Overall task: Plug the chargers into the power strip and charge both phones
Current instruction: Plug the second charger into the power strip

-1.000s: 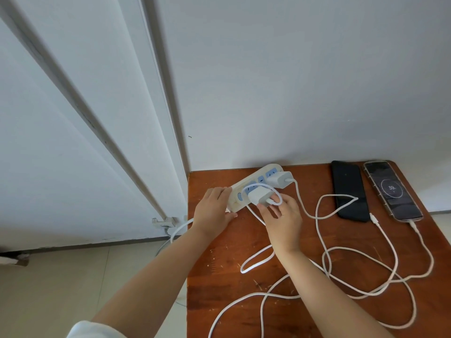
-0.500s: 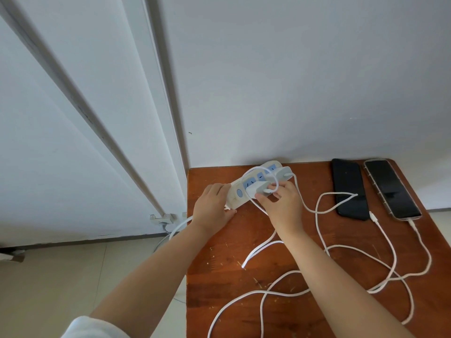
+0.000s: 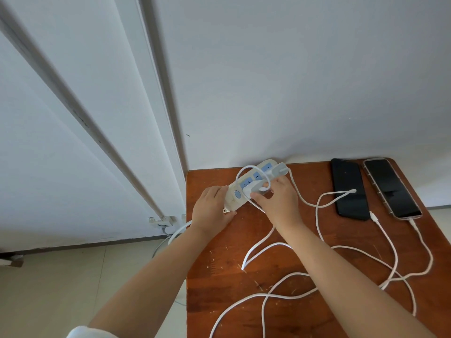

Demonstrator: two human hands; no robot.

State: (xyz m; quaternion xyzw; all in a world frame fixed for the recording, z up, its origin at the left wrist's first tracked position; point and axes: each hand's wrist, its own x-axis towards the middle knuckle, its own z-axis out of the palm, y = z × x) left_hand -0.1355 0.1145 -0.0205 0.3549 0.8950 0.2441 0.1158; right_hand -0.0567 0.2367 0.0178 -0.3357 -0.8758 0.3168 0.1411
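A white power strip (image 3: 244, 191) with blue sockets lies tilted at the table's back edge. My left hand (image 3: 211, 207) grips its near end. My right hand (image 3: 278, 198) pinches a white charger (image 3: 253, 188) held against the strip's sockets. A second white charger (image 3: 279, 169) sits in the far socket. Two phones with dark screens lie at the back right: a black phone (image 3: 349, 189) with a loose cable tip resting on it, and a clear-cased phone (image 3: 390, 187) with a cable plugged into its near end.
White cables (image 3: 341, 250) loop across the wooden table (image 3: 219, 276). The white wall rises directly behind the table. To the left there are a door frame, a floor latch (image 3: 162, 220) and a tiled floor, with the strip's cord hanging off the table's left edge.
The strip has been tipped up and drawn toward the left hand. My right hand has closed on the near charger and pressed it to the sockets. The clear-cased phone's screen went dark.
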